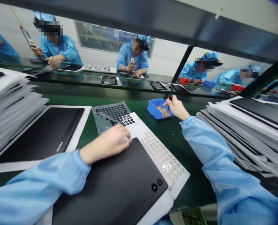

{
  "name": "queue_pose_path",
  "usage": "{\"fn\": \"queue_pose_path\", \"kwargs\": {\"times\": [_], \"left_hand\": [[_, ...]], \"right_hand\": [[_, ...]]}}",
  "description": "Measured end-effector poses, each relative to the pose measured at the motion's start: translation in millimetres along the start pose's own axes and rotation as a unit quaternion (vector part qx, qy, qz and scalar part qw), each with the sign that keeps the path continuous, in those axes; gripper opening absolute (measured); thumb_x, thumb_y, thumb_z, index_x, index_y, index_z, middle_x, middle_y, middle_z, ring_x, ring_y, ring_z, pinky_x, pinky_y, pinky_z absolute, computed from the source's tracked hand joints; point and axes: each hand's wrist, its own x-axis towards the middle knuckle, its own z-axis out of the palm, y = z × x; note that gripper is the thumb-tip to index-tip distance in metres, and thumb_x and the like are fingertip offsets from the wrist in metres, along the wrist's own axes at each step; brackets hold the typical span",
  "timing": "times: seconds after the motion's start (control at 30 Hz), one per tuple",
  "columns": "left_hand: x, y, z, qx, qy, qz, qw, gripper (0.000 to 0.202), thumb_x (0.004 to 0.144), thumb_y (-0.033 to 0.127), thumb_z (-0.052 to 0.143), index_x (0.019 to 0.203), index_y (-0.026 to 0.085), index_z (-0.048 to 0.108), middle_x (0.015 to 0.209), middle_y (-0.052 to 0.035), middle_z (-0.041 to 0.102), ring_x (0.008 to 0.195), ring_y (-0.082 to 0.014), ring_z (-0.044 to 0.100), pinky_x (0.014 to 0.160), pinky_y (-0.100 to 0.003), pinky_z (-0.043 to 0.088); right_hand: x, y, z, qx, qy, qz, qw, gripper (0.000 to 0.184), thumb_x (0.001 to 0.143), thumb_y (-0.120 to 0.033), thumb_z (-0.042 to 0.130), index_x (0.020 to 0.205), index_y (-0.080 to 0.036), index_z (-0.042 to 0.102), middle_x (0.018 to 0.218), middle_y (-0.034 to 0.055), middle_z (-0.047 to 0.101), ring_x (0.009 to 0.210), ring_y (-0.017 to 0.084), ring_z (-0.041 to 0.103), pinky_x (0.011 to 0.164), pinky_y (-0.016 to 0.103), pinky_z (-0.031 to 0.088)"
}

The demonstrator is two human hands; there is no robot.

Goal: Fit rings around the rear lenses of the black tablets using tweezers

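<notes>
Along the green workbench [176, 147], I'm watching through the head camera as the person's left hand [108, 143] is resting on the upper edge of a dark tablet [110, 187], which is lying back up with two round camera lenses [157, 184] showing near its far corner. The left fingers are lying together and curling slightly, but I can't tell whether they're clamping the tablet or only steadying it. The tablet is sitting against a white sheet of ring stickers [162, 153], seemingly keeping them within easy reach, and that sheet is overlapping a clear sheet of black rings [112, 112]. The right hand [176, 107] is pinching a black pen-shaped tool [171, 94] upright, with the fingers closed firmly around it, and it's hovering just beside a blue plastic bin [156, 109] of small gold-coloured pieces [162, 111]. Stacks of tablets are rising on both sides, the left stack [12, 106] and the right stack [247, 131], apparently placing the supply close to each arm. Another tablet [40, 134] is lying on a white sheet at left, while co-workers [133, 56] in blue smocks are working across the bench.
</notes>
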Motion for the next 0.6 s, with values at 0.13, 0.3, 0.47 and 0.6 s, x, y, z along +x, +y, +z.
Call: {"fn": "queue_pose_path", "kwargs": {"times": [0.13, 0.3, 0.47, 0.6], "left_hand": [[0.2, -76.6, -11.5, 0.019, 0.013, -0.261, 0.965, 0.021, 0.088, 0.025, 0.049, 0.079, 0.012, 0.063, 0.078, -0.0074, 0.063, 0.078, -0.0213, 0.061, 0.073, -0.034, 0.047], [-15.3, -121.7, -14.5, -0.011, -0.017, -0.454, 0.891, 0.024, 0.089, 0.035, 0.057, 0.098, 0.013, 0.06, 0.098, -0.0058, 0.062, 0.086, -0.0173, 0.06, 0.077, -0.036, 0.05], [-14.8, -126.6, -11.9, -0.1, -0.046, -0.519, 0.848, 0.027, 0.089, 0.039, 0.057, 0.09, 0.013, 0.061, 0.088, -0.0035, 0.064, 0.077, -0.0149, 0.062, 0.074, -0.034, 0.051], [-11.1, -122.8, -6.9, -0.203, -0.022, -0.526, 0.826, 0.028, 0.088, 0.039, 0.058, 0.085, 0.012, 0.062, 0.082, -0.0017, 0.063, 0.073, -0.0142, 0.061, 0.071, -0.032, 0.052]], "right_hand": [[2.2, -33.5, 27.0, 0.002, -0.059, -0.044, 0.997, 0.018, 0.09, -0.019, 0.043, 0.072, -0.02, 0.043, 0.063, -0.0009, 0.056, 0.058, 0.011, 0.051, 0.064, 0.027, 0.04], [-7.7, -82.4, 108.4, 0.031, -0.186, -0.131, 0.973, 0.018, 0.082, -0.023, 0.059, 0.066, -0.018, 0.051, 0.062, -0.0017, 0.056, 0.06, 0.012, 0.051, 0.059, 0.024, 0.036], [-18.5, -97.6, 159.4, 0.049, -0.256, -0.153, 0.953, 0.018, 0.079, -0.026, 0.064, 0.067, -0.015, 0.057, 0.06, -0.0019, 0.058, 0.057, 0.012, 0.053, 0.056, 0.022, 0.036], [-22.4, -90.0, 169.3, 0.051, -0.25, -0.135, 0.957, 0.015, 0.082, -0.019, 0.06, 0.068, -0.014, 0.058, 0.064, -0.0003, 0.059, 0.06, 0.011, 0.054, 0.059, 0.023, 0.04]]}}
